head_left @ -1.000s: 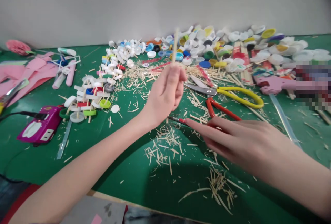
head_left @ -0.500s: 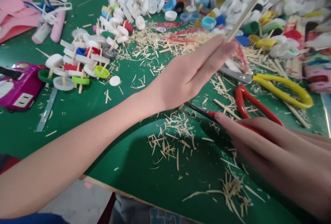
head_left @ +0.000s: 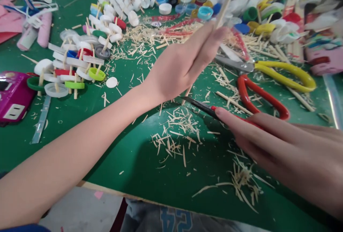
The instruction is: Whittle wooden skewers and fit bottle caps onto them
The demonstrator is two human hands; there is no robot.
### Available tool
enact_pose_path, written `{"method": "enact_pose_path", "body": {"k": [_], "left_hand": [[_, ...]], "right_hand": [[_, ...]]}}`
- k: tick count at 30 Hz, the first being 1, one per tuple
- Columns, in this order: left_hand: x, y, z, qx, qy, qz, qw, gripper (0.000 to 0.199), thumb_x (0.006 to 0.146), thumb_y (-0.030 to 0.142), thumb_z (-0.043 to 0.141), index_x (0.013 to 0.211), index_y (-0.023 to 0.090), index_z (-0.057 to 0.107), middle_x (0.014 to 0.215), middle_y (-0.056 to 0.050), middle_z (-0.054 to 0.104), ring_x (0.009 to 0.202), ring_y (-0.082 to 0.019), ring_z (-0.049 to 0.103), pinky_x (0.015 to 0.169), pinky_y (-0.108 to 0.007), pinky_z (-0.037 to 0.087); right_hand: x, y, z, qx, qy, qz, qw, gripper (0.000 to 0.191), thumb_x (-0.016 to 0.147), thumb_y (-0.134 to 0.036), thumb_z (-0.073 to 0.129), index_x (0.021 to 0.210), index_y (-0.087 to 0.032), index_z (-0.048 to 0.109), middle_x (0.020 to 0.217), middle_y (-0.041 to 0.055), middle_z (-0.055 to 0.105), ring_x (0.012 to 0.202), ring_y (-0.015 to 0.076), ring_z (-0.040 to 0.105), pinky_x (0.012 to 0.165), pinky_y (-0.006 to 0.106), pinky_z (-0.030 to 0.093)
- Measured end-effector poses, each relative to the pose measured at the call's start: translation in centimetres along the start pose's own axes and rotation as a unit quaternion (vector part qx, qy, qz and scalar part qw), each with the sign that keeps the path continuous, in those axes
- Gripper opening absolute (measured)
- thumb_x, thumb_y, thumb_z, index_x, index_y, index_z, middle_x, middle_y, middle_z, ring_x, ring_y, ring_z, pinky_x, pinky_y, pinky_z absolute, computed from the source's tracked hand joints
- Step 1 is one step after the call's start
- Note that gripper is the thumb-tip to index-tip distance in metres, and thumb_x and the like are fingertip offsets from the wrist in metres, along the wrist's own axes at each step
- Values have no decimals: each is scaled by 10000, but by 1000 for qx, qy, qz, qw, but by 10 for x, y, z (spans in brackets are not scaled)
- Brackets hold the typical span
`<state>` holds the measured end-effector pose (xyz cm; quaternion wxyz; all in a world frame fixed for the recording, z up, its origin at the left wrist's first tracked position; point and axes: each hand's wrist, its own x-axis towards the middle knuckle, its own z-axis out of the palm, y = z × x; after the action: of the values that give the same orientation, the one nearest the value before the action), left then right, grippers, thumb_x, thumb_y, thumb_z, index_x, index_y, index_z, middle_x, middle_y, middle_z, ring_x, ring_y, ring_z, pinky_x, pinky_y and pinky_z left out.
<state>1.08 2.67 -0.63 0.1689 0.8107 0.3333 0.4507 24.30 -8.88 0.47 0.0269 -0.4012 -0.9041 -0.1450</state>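
Observation:
My left hand (head_left: 178, 65) is closed round a thin wooden stick (head_left: 227, 1), which slants up and away from the table. The stick's lower end shows just below the palm. My right hand (head_left: 278, 153) grips a red-handled craft knife (head_left: 202, 107), its dark blade pointing left and touching or very near that lower end. Below the blade, pale wood shavings (head_left: 178, 128) lie scattered on the green tabletop (head_left: 112, 167). The fingertips of my left hand are partly hidden behind the hand.
Scissors (head_left: 245, 67) with one yellow and one red handle lie right of my left hand. Bottle caps on sticks (head_left: 76, 62) stand at left, beside a purple glue-gun-like device (head_left: 16, 96). Loose caps (head_left: 205, 12) pile along the back. The table's front edge (head_left: 112, 191) runs below.
The view has shifted slightly. The stick in my left hand stands more upright, and its lower end now shows beside the knife blade. Both hands keep their hold.

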Motion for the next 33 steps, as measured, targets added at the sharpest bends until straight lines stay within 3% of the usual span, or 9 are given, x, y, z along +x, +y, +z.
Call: {"method": "enact_pose_path", "body": {"k": [5, 8, 12, 14, 17, 20, 25, 29, 33], "left_hand": [[-1, 2, 2, -140, 13, -85, 986, 252, 913, 311, 429, 772, 139, 547, 577, 42, 427, 463, -3, 455, 556, -117, 323], [-1, 4, 2, -253, 38, -155, 954, 150, 867, 246, 562, 749, 153, 556, 558, 43, 433, 475, -31, 462, 543, -128, 310], [-1, 5, 1, -346, 100, -235, 903, 108, 867, 192, 559, 764, 160, 566, 536, 40, 437, 506, -65, 471, 535, -153, 297], [-2, 7, 1, -321, 97, -221, 916, 152, 869, 224, 564, 728, 171, 550, 520, 35, 448, 497, -73, 451, 536, -174, 299], [-3, 9, 1, -185, 38, -105, 976, 300, 894, 382, 516, 663, 192, 512, 502, 24, 465, 480, -81, 423, 532, -201, 294], [-5, 10, 3, -100, 17, -50, 994, 413, 931, 487, 374, 658, 200, 491, 498, 16, 459, 457, -84, 405, 505, -217, 278], [-6, 14, 3, -87, 19, -50, 995, 484, 936, 536, 288, 644, 194, 466, 501, 11, 471, 452, -72, 424, 496, -212, 309], [-6, 15, 0, -65, 32, -74, 995, 506, 933, 549, 271, 627, 189, 451, 516, 5, 486, 480, -77, 455, 545, -226, 359], [-6, 13, -2, -60, 35, -106, 992, 509, 925, 573, 250, 638, 197, 437, 535, 2, 477, 511, -95, 458, 573, -257, 369]], "right_hand": [[9, -7, -7, -33, 40, -41, 998, 499, 995, -316, 330, 1491, -269, 300, 826, -11, 570, 547, 101, 378, 540, 271, 312], [11, -9, -8, -23, 54, -41, 997, 481, 994, -332, 359, 1469, -259, 337, 798, -21, 560, 550, 80, 387, 553, 248, 318], [13, -8, -6, 1, 80, -37, 996, 461, 984, -314, 390, 1441, -252, 406, 755, -27, 551, 544, 50, 376, 526, 232, 253], [13, -7, -4, 25, 78, -25, 996, 449, 985, -306, 384, 1431, -284, 431, 762, -28, 563, 559, 35, 395, 525, 214, 248], [14, -3, -3, 61, 57, -10, 996, 445, 989, -326, 359, 1426, -319, 441, 828, -19, 600, 602, 20, 445, 533, 195, 261], [15, 0, -4, 78, 28, 0, 997, 452, 987, -341, 329, 1422, -320, 451, 858, -1, 617, 608, 23, 449, 546, 188, 280], [17, -3, -9, 125, 21, 21, 992, 444, 981, -340, 335, 1400, -320, 479, 933, 20, 644, 703, 46, 537, 625, 187, 357], [15, -6, -11, 131, 15, -1, 991, 434, 979, -326, 343, 1386, -327, 493, 896, 14, 650, 707, 59, 558, 633, 197, 374], [14, -4, -3, 78, 71, -13, 994, 448, 983, -311, 316, 1400, -312, 482, 863, 23, 636, 612, 47, 509, 544, 195, 310]]}}
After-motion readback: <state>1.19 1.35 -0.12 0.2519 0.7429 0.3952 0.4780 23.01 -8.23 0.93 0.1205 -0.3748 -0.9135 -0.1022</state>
